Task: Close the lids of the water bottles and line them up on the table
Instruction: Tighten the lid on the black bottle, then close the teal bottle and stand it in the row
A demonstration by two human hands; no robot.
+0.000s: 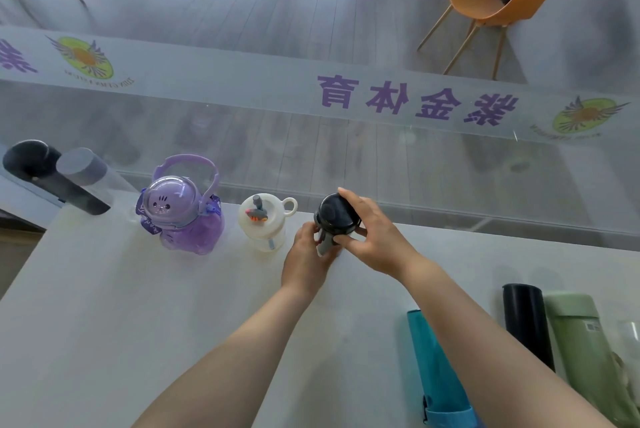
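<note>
Head view: the right hand (372, 237) clasps the black lid (334, 214) of a clear bottle (325, 245) at the table's (138, 306) far edge, while the left hand (306, 261) grips its body. To the left stand a white bottle (265, 219) and a purple bottle (183, 216); a teal bottle (436, 365), a black flask (526, 323) and a green flask (585, 351) wait lower right.

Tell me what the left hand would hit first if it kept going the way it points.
The left hand points up and away, already touching the black-lidded bottle; that comes first, and the glass wall lies beyond, though depth is unclear.
</note>
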